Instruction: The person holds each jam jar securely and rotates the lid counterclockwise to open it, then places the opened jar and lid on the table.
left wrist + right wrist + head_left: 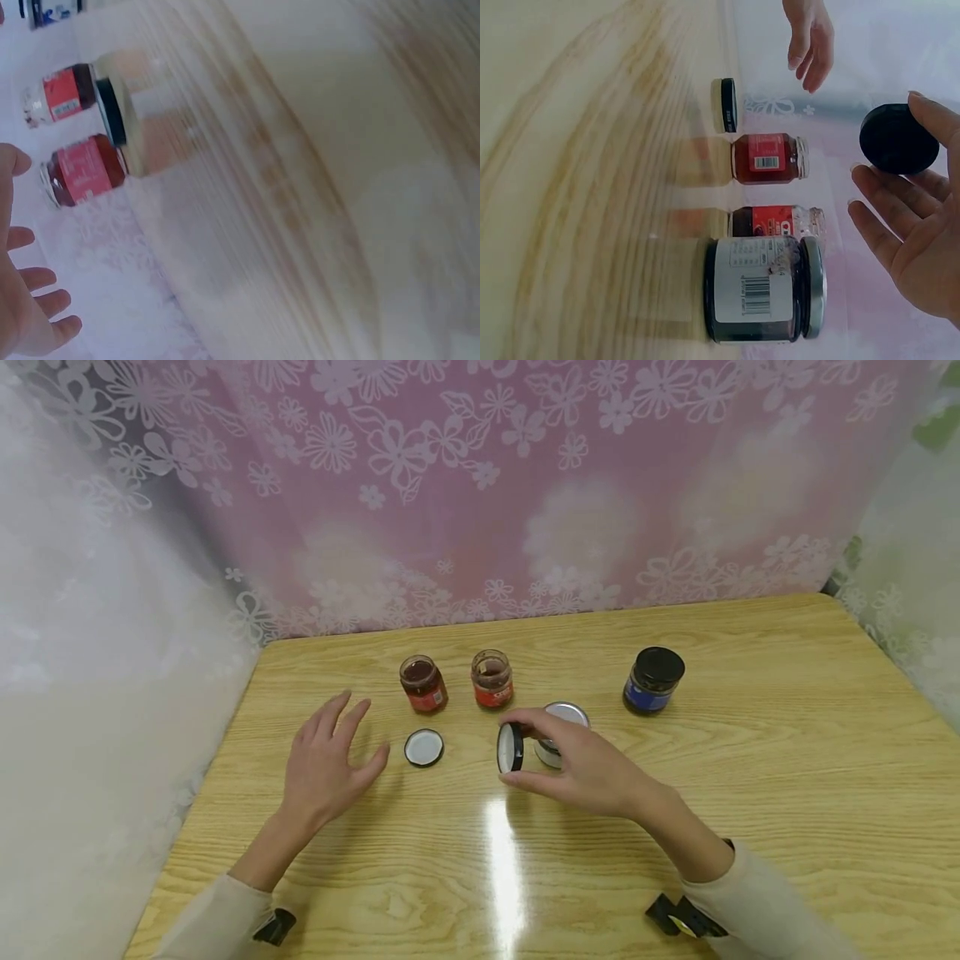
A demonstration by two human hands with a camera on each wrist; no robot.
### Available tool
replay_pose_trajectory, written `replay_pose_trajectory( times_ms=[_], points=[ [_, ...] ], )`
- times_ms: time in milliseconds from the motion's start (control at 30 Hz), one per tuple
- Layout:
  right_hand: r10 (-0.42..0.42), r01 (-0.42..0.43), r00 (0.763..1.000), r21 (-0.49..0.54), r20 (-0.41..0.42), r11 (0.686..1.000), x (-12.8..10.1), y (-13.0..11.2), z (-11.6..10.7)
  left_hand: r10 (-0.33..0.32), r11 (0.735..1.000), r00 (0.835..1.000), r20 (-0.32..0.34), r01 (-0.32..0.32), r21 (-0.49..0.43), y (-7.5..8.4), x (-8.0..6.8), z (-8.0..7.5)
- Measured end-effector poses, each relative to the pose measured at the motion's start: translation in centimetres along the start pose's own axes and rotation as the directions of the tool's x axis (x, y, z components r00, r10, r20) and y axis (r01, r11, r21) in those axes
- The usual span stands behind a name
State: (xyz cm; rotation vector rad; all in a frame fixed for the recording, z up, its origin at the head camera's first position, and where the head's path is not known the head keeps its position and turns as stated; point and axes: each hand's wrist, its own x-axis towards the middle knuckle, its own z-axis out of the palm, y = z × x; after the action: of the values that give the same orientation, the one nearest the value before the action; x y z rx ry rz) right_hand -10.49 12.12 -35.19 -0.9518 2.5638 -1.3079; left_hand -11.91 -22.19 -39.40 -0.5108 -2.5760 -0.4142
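Note:
My right hand (pixel 527 752) pinches a black lid (pixel 509 747) by its rim between thumb and fingers, on edge just above the table, its white inside facing left. The right wrist view shows the lid's black top (pixel 898 139) against the fingertips. Just behind that hand stands a dark jar with a silver lid (pixel 564 720), large in the right wrist view (pixel 761 289). Two lidless red-labelled jars (pixel 423 683) (pixel 492 678) stand further back. A second lid (pixel 423 747) lies white side up on the table. My left hand (pixel 351 737) hovers spread beside it, holding nothing.
A blue-labelled jar with a black lid (pixel 654 679) stands at the right of the row. The wooden table (pixel 787 760) ends at a pink flowered curtain (pixel 525 485) at the back and white lace on the left. The left wrist view is blurred and shows the red jars (pixel 79 169).

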Motion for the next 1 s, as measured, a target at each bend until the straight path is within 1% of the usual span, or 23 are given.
replay_pose_trajectory(
  times_ms=[100,233,333,467,633,800,933,1000],
  points=[
    [0.014,-0.014,1.0,0.021,0.004,1.0,0.3,0.1,0.4,-0.014,0.998,0.998,0.064,0.01,0.055,-0.5,-0.2,0.0],
    [0.018,-0.019,1.0,0.051,0.011,0.999,0.7,0.3,1.1,-0.037,0.994,0.99,0.133,0.022,0.111,-1.2,-0.3,0.0],
    [0.027,-0.029,0.999,0.08,0.018,0.996,0.9,0.4,1.5,-0.04,0.99,0.985,0.169,0.016,0.141,-1.6,-0.4,0.1],
    [0.043,-0.045,0.999,0.096,0.022,0.994,1.1,0.3,1.9,-0.048,0.988,0.977,0.209,0.015,0.155,-1.8,-0.5,0.0],
    [0.064,-0.067,0.998,0.111,0.023,0.992,1.5,0.1,2.3,-0.067,0.986,0.967,0.244,0.027,0.163,-1.8,-0.5,-0.2],
    [0.107,-0.111,0.994,0.172,0.031,0.979,1.9,0.3,2.9,-0.074,0.986,0.965,0.253,0.033,0.164,-1.9,-0.7,-0.2],
    [0.133,-0.131,0.991,0.27,0.01,0.954,2.3,0.5,3.3,-0.073,0.985,0.965,0.25,0.031,0.167,-2.1,-0.9,-0.1],
    [0.143,-0.135,0.99,0.34,0.001,0.931,2.5,0.6,3.5,-0.076,0.986,0.964,0.253,0.035,0.165,-2.2,-1.0,-0.1]
  ],
)
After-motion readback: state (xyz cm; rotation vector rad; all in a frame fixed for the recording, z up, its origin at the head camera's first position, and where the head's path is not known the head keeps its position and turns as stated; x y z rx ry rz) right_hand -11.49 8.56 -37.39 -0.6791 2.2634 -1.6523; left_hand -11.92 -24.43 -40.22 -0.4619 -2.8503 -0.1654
